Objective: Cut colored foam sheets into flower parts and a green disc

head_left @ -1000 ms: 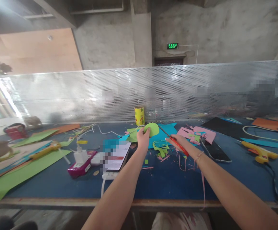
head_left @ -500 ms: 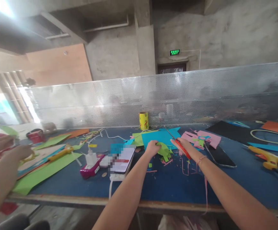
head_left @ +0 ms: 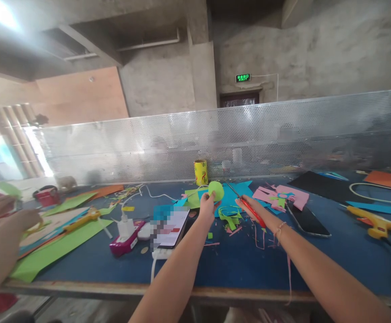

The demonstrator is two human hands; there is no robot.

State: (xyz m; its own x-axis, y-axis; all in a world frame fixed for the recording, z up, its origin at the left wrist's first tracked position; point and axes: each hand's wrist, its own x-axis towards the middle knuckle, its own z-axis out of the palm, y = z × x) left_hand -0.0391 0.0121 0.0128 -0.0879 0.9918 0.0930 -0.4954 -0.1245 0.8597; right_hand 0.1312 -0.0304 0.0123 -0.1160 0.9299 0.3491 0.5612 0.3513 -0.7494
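Observation:
Between the fingers of my left hand (head_left: 207,206) is a rounded light-green paper piece (head_left: 216,191), held up above the table. My right hand (head_left: 251,208) grips red-handled scissors (head_left: 253,211), their blades pointing up and left, apart from the green piece. Curled green paper offcuts (head_left: 229,217) lie on the table below and between my hands. Behind them is a sheet of blue paper (head_left: 237,192). Pink paper pieces (head_left: 291,196) with some green and blue bits lie to the right of the scissors.
A phone (head_left: 174,228) leans left of my left arm, beside a magenta power strip (head_left: 127,239). A dark phone (head_left: 308,220) and a yellow glue gun (head_left: 375,220) lie right. A yellow roll (head_left: 201,172) stands by the perforated screen (head_left: 168,148). Another person's hands (head_left: 16,217) work at left.
My left hand has lifted the rounded green piece up and left, off the offcuts, which now lie loose on the table. The scissors stay in my right hand, almost unmoved.

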